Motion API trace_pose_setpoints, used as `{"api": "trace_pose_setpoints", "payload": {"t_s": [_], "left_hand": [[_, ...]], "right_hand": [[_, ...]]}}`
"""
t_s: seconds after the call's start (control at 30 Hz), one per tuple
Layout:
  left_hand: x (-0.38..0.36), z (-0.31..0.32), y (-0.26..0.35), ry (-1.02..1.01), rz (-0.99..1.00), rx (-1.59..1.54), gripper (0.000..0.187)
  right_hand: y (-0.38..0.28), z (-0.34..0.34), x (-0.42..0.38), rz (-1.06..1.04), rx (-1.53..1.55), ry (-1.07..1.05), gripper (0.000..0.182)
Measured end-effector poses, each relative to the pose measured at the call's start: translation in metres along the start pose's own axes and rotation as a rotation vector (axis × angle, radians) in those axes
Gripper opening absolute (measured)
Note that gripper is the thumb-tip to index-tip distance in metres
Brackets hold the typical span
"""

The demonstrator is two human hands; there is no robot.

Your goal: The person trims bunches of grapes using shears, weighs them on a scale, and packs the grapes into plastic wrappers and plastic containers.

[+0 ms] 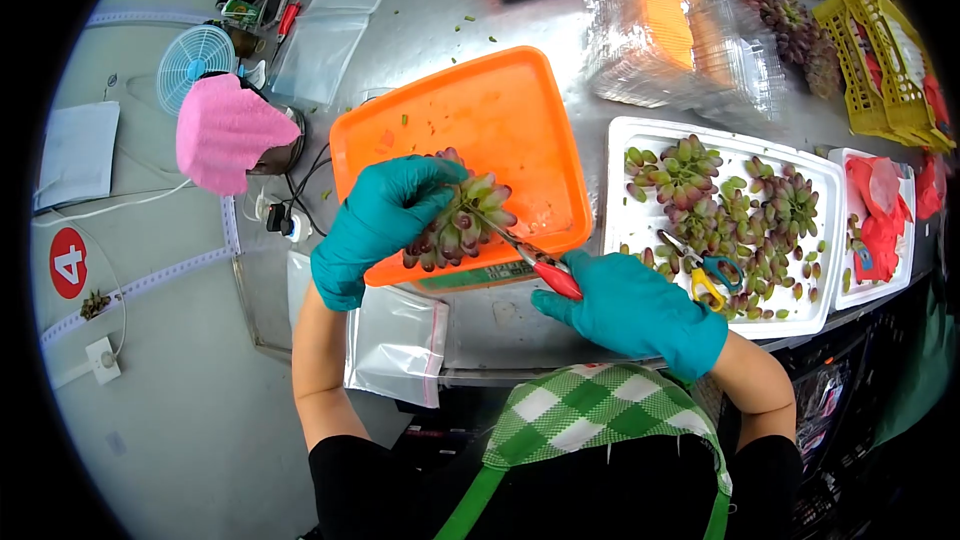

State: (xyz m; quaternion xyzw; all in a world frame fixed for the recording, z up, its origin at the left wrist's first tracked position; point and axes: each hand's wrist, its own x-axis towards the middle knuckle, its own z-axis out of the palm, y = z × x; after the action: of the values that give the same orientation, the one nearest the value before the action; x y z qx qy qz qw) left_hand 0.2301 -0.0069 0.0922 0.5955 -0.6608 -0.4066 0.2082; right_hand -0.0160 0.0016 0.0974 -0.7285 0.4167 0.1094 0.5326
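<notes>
Both hands wear teal gloves. My left hand (pixel 390 220) is closed on a succulent cluster (pixel 462 225) with green and reddish leaves, held over the lower part of an orange tray (pixel 480 110). Its fingertips are at the top left of the cluster. In my right hand (pixel 635 305) is a red-handled cutting tool (pixel 553 275). The tool's metal tip points up and left and reaches the cluster's right side, where leaves partly hide it. A white foam tray (pixel 725 135) to the right holds succulents, loose leaves and scissors (pixel 708 280) with yellow and teal handles.
Clear plastic boxes (pixel 665 35) stand behind the foam tray. Plastic bags (pixel 395 340) lie below the orange tray. A blue fan (pixel 196 65) and a pink cloth (pixel 220 135) are at the left. A yellow basket (pixel 880 70) and a smaller white tray (pixel 875 295) sit at the right.
</notes>
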Motion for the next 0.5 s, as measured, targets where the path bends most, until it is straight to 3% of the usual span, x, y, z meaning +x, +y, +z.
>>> {"api": "trace_pose_setpoints", "payload": {"t_s": [0.3, 0.43, 0.5], "left_hand": [[-0.001, -0.002, 0.002, -0.007, -0.007, -0.023, 0.018], [-0.002, -0.002, 0.003, 0.065, 0.036, -0.042, 0.02], [-0.004, -0.004, 0.008, 0.146, 0.057, -0.027, 0.023]], "right_hand": [[-0.004, 0.01, 0.0, 0.033, 0.045, 0.047, 0.051], [-0.005, 0.011, -0.001, 0.117, 0.059, 0.021, 0.052], [-0.005, 0.011, -0.005, 0.104, 0.137, 0.112, 0.048]]}}
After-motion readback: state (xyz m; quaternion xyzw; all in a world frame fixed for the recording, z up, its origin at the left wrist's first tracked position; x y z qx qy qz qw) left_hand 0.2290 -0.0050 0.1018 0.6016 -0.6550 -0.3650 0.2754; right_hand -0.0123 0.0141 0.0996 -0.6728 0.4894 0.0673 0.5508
